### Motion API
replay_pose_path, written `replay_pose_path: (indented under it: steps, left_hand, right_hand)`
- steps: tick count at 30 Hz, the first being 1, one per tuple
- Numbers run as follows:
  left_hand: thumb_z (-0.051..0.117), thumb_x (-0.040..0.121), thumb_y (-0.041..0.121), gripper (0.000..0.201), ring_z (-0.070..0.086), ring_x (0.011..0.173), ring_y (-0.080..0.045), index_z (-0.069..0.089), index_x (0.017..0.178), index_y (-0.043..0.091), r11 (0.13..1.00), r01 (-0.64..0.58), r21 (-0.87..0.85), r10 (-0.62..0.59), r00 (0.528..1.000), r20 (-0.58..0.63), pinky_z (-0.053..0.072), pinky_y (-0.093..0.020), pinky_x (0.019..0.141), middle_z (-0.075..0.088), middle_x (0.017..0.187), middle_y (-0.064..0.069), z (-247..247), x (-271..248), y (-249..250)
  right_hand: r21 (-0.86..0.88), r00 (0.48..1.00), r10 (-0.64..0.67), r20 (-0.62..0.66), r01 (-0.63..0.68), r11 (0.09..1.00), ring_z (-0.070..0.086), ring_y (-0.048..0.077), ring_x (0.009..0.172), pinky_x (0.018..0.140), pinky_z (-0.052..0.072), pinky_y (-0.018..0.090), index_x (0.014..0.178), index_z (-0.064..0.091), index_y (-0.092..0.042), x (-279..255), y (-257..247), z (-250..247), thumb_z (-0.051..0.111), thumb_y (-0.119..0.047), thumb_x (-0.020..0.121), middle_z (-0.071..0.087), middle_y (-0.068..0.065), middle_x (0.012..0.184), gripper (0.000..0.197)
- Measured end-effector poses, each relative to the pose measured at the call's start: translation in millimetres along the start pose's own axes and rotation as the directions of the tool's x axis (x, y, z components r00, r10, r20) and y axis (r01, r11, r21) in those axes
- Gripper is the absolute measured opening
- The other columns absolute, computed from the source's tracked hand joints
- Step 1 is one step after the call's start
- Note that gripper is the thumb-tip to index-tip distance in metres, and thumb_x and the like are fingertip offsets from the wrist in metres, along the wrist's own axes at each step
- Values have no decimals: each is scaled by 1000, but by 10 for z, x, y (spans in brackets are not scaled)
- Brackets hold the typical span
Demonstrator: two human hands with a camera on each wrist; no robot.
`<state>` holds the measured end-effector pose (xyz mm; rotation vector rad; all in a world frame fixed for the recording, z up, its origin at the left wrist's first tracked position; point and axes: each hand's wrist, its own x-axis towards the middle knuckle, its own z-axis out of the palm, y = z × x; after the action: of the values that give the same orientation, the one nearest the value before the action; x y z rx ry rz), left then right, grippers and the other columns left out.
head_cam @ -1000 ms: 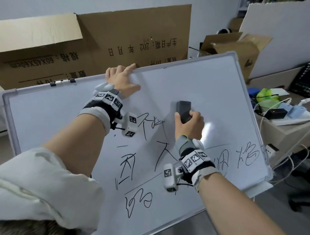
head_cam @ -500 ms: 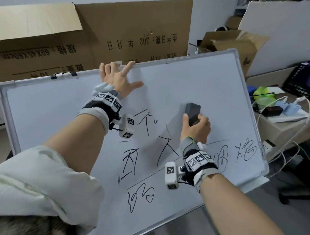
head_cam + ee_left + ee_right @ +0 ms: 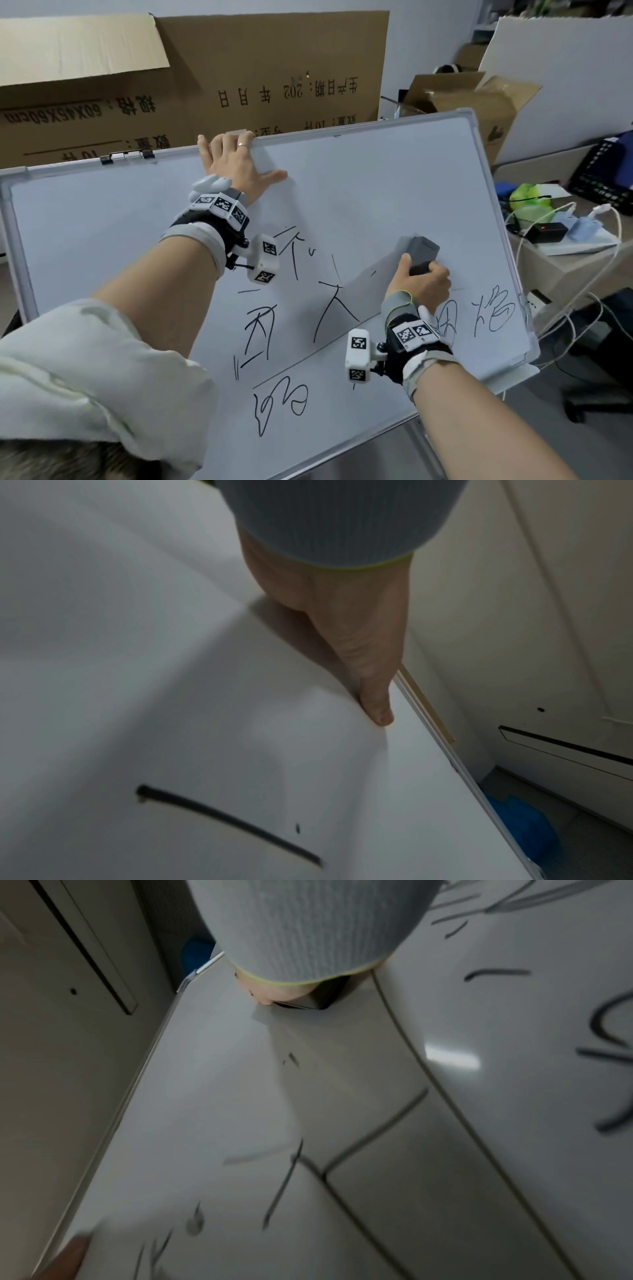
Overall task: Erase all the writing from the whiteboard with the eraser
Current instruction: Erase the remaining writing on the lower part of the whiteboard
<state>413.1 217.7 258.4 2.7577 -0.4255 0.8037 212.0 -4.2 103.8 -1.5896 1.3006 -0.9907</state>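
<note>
Cardboard carton, large, brown, printed text upside down, standing behind the board

Whiteboard, white with a pale frame, tilted, its top edge toward the carton; upper part bare, black handwritten characters across the middle and lower part, with a few short stray strokes near the centre

Side table, right of the board, carrying white cables, a small black box with a red light and a green object

Left hand, flat on the board at its top edge, fingers straight and spread, tips reaching the frame, thumb out to the side; a ring on one finger; holds nothing

Right hand, fingers and thumb curled around the eraser, right of centre on the board

Eraser, dark grey block, lower end in the right hand's grip, pressed against the board surface just above the lower-right characters; in the right wrist view only its corner shows past the sleeve
</note>
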Motion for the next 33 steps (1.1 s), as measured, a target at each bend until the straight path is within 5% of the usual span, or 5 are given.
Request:
replay_pose_path:
  steps: [11, 20, 28, 30, 33]
  left_hand:
    - [61, 77, 71, 84, 37, 131, -30, 32, 148, 38, 989, -145, 20, 139, 972, 189, 22, -43, 113, 47, 141, 1, -377, 82, -298]
    - [49, 72, 84, 89, 31, 139, -25, 38, 141, 29, 991, -30, 130, 29, 1000, 6, -1, -52, 121, 45, 141, 1, -454, -243, -981]
    - [65, 74, 69, 85, 30, 140, -27, 36, 145, 32, 998, -34, 60, 28, 995, 98, 5, -52, 120, 43, 146, 2, -532, -207, -1067]
    - [65, 74, 70, 84, 31, 139, -27, 37, 144, 32, 998, -45, 50, 41, 997, 69, 5, -51, 120, 44, 145, 2, -530, -226, -1049]
    - [65, 75, 69, 85, 30, 140, -26, 37, 145, 30, 999, -38, 32, 37, 998, 42, 3, -50, 121, 43, 145, 3, -518, -269, -1035]
  right_hand:
    - [203, 702, -594, 393, 564, 801, 48, 18, 106, 66, 46, 34, 106, 55, -27, -1205, -833, 516, 72, -52, 69, 58, -6, 106, 48]
    - [154, 856, -463, 232, 437, 886, 49, 26, 103, 67, 50, 41, 105, 52, -18, -1050, -853, 509, 71, -51, 72, 57, 4, 106, 50]
    - [369, 406, -741, 535, 677, 637, 47, 16, 96, 70, 43, 31, 100, 59, -27, -1927, -789, 546, 76, -49, 68, 57, -8, 98, 43]
    - [345, 438, -743, 506, 687, 640, 48, 16, 96, 70, 43, 30, 100, 60, -29, -1811, -803, 506, 75, -51, 68, 59, -8, 98, 42]
    - [269, 704, -597, 385, 533, 802, 53, 23, 101, 81, 47, 38, 104, 59, -25, -1320, -840, 455, 73, -52, 70, 62, -1, 104, 45]
